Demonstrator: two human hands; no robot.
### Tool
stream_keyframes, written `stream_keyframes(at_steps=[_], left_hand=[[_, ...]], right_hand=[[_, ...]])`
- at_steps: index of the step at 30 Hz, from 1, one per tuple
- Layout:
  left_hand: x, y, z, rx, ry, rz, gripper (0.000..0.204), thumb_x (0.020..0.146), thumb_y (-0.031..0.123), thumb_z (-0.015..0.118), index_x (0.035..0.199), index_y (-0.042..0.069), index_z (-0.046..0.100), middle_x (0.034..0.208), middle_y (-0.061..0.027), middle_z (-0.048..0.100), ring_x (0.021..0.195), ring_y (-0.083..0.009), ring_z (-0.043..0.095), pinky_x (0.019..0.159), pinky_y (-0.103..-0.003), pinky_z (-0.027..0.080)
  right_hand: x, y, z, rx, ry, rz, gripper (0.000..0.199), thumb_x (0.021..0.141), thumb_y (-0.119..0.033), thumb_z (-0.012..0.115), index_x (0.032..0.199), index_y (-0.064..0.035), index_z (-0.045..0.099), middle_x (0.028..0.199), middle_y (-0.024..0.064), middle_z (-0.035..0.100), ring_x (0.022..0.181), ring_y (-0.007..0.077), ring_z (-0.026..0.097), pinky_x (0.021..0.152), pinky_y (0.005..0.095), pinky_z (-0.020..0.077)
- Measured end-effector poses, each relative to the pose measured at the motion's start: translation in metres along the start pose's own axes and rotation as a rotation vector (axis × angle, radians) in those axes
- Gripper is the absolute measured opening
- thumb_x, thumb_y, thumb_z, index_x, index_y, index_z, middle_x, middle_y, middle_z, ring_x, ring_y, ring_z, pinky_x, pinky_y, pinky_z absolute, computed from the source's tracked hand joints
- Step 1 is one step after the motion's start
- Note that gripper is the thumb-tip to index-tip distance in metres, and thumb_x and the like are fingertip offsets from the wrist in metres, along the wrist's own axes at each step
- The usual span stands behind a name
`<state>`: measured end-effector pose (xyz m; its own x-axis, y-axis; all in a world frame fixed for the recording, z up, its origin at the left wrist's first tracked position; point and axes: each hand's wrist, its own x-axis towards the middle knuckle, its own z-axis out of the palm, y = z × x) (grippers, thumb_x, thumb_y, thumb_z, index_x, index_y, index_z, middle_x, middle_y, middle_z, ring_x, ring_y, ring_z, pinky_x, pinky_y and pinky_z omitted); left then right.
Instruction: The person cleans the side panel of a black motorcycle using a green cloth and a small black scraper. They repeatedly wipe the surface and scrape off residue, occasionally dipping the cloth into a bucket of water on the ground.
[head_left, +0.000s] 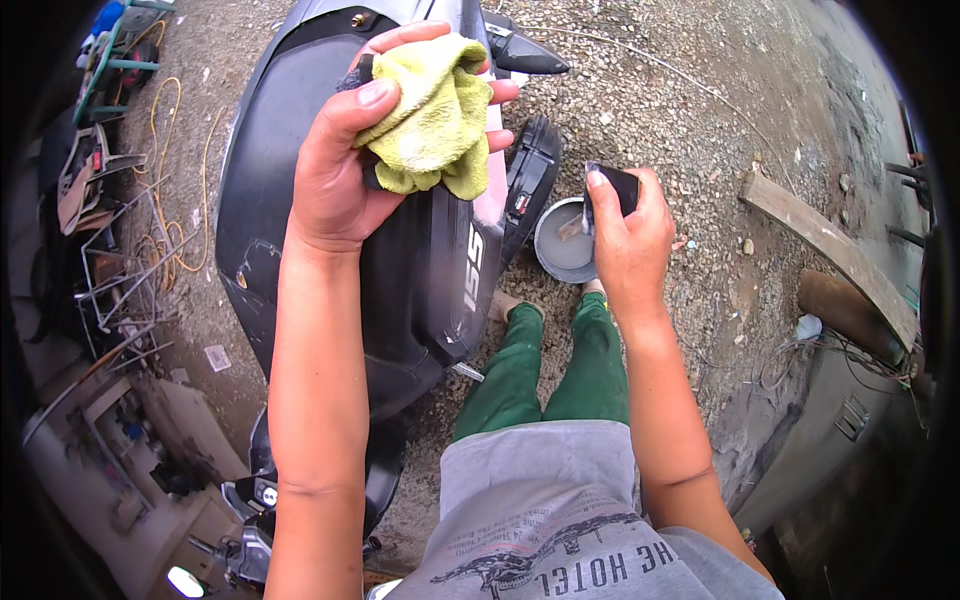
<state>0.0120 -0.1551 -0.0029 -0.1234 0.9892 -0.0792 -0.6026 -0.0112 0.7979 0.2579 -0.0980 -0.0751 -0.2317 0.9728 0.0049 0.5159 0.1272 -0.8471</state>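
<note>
The yellow cloth sits bunched in the left hand, held above the black seat of the motorcycle; how much of the cloth is folded inside the bundle cannot be made out, and a dark object tucked under it shows only as a sliver at its upper left and lower left edges, too little to name. The left fingers curl around the far side of the cloth, their tips poking out at its right edge, while the thumb presses across its left upper corner, so the hand is closed on the cloth. The right hand is lower and to the right, well apart from the cloth, its fingers clamped on a small dark flat object whose lower part is hidden by the palm; what it is stays unclear. Just beyond that hand a round grey bowl rests on the gravel ground, partly covered by the hand, with something pale lying in it that is hard to read. The motorcycle's front and rear are cut off by the frame and by the left forearm. The person's green trousers and one foot show below the bowl. A wooden plank lies on the gravel to the right, and wire racks and a yellow cord crowd the left rim, bent and blurred by the lens.
</note>
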Motion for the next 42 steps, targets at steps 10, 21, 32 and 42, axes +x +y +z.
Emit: stream_keyframes(at_steps=[10,21,32,42], left_hand=[[0.057,-0.049,0.040,1.903,0.085,0.603,0.029,0.071,-0.005,0.067,0.095,0.010,0.073,0.117,-0.0033,0.068,0.114,-0.0302,0.061,0.098,-0.044,0.049],[-0.111,-0.145,0.115,1.815,0.407,0.045,0.032,0.065,-0.006,0.067,0.093,0.009,0.070,0.118,-0.0080,0.065,0.113,-0.0323,0.060,0.099,-0.044,0.046],[-0.105,-0.165,0.188,-0.098,1.118,0.135,0.047,0.090,0.013,0.055,0.135,-0.001,0.056,0.129,-0.0189,0.066,0.115,-0.0339,0.068,0.099,-0.045,0.056],[-0.091,-0.087,0.132,-0.210,0.938,0.347,0.042,0.093,0.030,0.069,0.124,0.003,0.063,0.109,-0.0164,0.068,0.103,-0.0340,0.068,0.080,-0.045,0.063]], right_hand=[[-0.058,0.099,-0.075,-0.006,-0.403,0.235,0.021,0.096,-0.018,0.071,0.099,0.0016,0.063,0.093,0.0197,0.068,0.085,0.0362,0.066,0.078,0.0435,0.0513],[0.057,0.201,-0.202,-0.135,-0.425,0.132,0.025,0.099,-0.022,0.069,0.101,0.0014,0.061,0.089,0.0167,0.065,0.080,0.0301,0.063,0.076,0.0410,0.0507],[0.048,0.124,-0.131,0.517,-0.878,0.436,0.017,0.104,-0.018,0.065,0.108,-0.0027,0.060,0.086,0.0051,0.069,0.073,0.0095,0.066,0.064,0.0265,0.0544],[0.053,0.011,0.024,0.449,-0.909,-0.234,0.031,0.098,-0.022,0.071,0.102,0.0028,0.052,0.089,0.0269,0.070,0.088,0.0488,0.068,0.071,0.0499,0.0516]])
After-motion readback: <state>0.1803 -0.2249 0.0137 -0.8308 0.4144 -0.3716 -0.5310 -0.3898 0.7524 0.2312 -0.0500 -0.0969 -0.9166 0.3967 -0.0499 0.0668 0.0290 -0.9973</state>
